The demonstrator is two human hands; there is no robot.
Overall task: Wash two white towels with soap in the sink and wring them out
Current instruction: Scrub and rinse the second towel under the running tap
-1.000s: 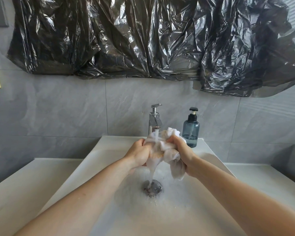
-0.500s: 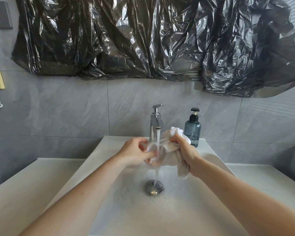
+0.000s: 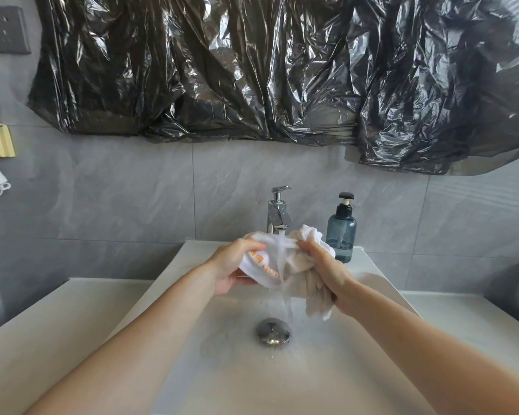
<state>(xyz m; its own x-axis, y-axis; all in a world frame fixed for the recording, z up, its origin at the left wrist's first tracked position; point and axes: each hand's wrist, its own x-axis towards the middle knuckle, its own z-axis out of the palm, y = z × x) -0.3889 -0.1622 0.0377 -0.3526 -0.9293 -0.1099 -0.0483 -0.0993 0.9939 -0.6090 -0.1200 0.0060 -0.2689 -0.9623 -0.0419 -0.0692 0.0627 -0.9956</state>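
Both hands hold 1 white towel point(image 3: 271, 259) above the basin of the sink point(image 3: 357, 369), directly under the faucet point(image 3: 278, 215). A stream of water point(image 3: 282, 250) falls from the spout onto the middle of the cloth and runs off its lower edge toward the metal drain stopper point(image 3: 273, 330).

The left hand point(image 3: 234, 268) grips the left portion of the towel, fingers curled over the top edge and thumb underneath. The right hand point(image 3: 324, 265) clutches the bunched right portion, fingers closed around it; a loose end hangs below this hand. Whether the bundle contains a 2nd towel cannot be determined from this view.

Orange lettering point(image 3: 262, 263) runs across the stretched left section of the towel. The characters are wet, folded and not legible.

A blue-grey pump bottle point(image 3: 341, 235) with a black pump head stands on the back ledge of the sink, just right of the faucet and behind the right hand. No readable label shows on it.

Crumpled black plastic sheeting point(image 3: 267, 70) covers the wall above. A grey wall socket plate point(image 3: 3, 29) sits at upper left.
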